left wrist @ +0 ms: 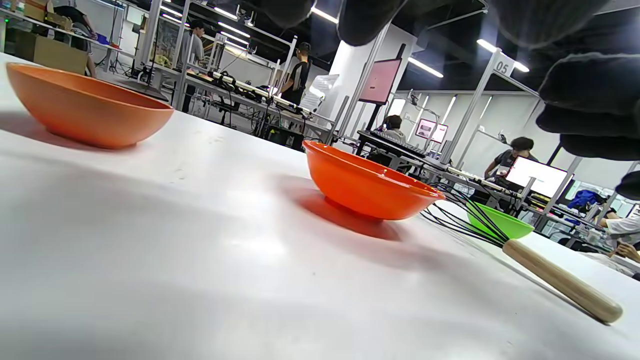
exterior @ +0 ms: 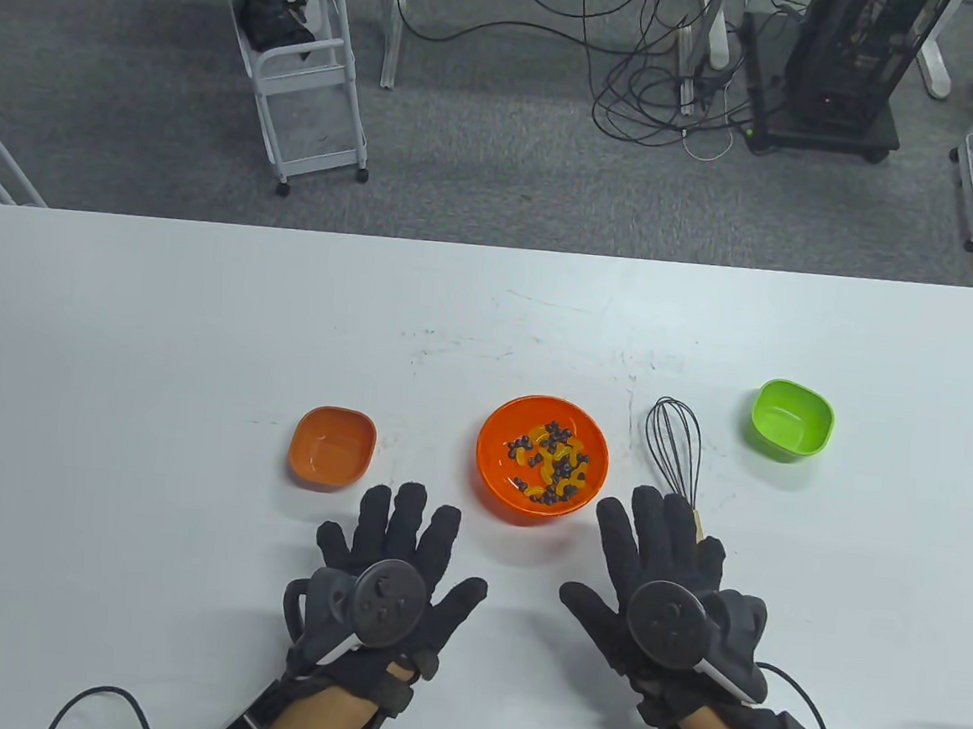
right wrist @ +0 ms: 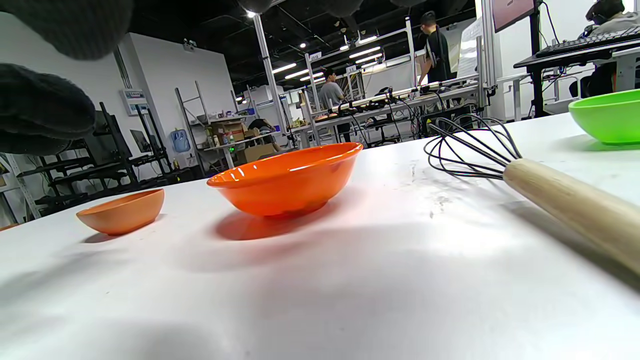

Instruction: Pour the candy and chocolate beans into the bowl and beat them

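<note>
The candy and chocolate beans [exterior: 552, 462] already lie in the orange bowl [exterior: 495, 474] at the centre of the surface [exterior: 118, 335], so beating looks like what's left. For that you need the whisk [exterior: 674, 455], and your right hand [exterior: 661, 582] is the nearer one: its fingers are spread flat and hold nothing, with the whisk's wooden handle just under their tips. The whisk runs along 12 to 6, wires at 12, handle toward you.

From the whisk, the bowl sits at 9, just beside it but apart. Your left hand [exterior: 399, 572] also lies flat and empty at the bowl's 7. The small orange dish [exterior: 331, 446] at 9 and the green dish [exterior: 792, 420] at 2 look empty and stand apart from the bowl, leaving room to swing the whisk across.
</note>
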A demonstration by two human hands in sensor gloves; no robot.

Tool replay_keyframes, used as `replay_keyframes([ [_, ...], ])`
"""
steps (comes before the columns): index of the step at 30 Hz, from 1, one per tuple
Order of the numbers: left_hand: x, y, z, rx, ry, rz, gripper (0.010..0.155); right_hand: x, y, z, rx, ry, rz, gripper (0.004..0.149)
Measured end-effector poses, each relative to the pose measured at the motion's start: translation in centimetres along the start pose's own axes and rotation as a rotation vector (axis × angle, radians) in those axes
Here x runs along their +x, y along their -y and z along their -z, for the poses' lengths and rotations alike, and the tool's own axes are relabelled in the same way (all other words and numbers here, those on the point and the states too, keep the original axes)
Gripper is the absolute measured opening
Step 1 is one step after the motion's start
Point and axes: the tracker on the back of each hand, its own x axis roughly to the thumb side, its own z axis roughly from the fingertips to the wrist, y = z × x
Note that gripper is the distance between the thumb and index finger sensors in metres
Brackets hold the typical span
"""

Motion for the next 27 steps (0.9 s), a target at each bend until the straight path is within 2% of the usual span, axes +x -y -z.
replay_keyframes([
  [27,0.52,0.11,-0.07,0.003,0.054,-0.052,0.085,-0.71,-0.04,0.41,0.009,-0.027,0.021,0.092],
])
